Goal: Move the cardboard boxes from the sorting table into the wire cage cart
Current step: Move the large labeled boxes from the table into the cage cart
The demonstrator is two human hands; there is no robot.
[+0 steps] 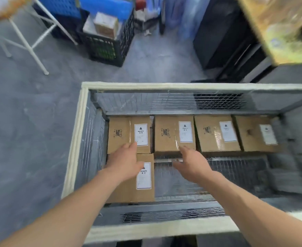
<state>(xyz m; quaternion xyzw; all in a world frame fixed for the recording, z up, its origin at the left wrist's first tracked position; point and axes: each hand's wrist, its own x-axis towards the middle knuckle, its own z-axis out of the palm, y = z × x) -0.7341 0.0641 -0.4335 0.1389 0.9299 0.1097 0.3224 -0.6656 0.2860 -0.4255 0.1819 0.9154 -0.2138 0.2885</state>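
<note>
Two bare hands reach into the cart, neither holding anything. The left hand (124,160) lies with fingers straight and relaxed over the near-left brown cardboard box (146,195) bearing a white HEAVY label; contact with it cannot be told. The right hand (191,163), fingers spread apart, hovers over the bare wire-mesh floor (182,182) just beside that box. Four more brown labelled cardboard boxes (175,134) stand side by side along the far wall of the grey wire cage cart (77,139) with its pale padded rim. Beyond the cart, on the grey concrete floor (30,122), stand a black plastic crate (109,47) and white metal table legs (28,43).
</note>
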